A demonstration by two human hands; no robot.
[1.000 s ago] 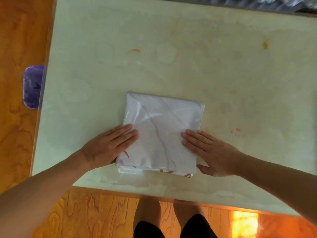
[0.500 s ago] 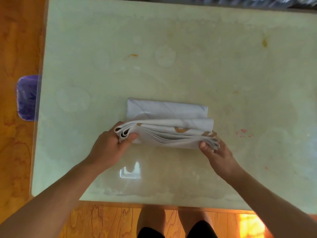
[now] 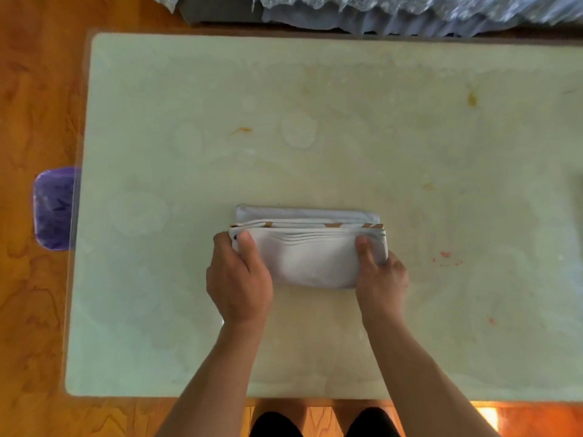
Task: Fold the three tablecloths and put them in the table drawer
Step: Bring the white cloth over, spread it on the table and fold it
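Your table point(image 3: 315, 137) is the biggest thing here, pale and shiny, and it fills most of the view. You can see its edge at 9 o'clock, at 12 o'clock and at 6 o'clock, but the side at 3 o'clock runs out of the picture. Nearly all of the top is bare, so you have lots of open room all around the cloth. Small orange and red marks dot the top at 10, 2 and 4 o'clock.

The wooden floor point(image 3: 34, 89) shows along 9 o'clock and 6 o'clock. At 12 o'clock, past the far edge, some pale crinkly stuff point(image 3: 410, 11) is cut off by the top of the picture, and it is hard to say what it is. At 9 o'clock a purple thing point(image 3: 52, 208) sits on the floor, partly hidden behind the table edge.

The white tablecloth point(image 3: 310, 247) lies near the middle of the table, a little toward 6 o'clock. The near half is folded up over the far half, and many thin layers show along the top edge, with bits of brown print.

Your left hand point(image 3: 238, 282) grips the cloth's 9 o'clock end, thumb on top, fingers closed around it. Your right hand point(image 3: 380, 279) pinches the 3 o'clock end the same way. The fingers under the cloth are hidden.

At 6 o'clock your legs are cut off by the bottom edge.
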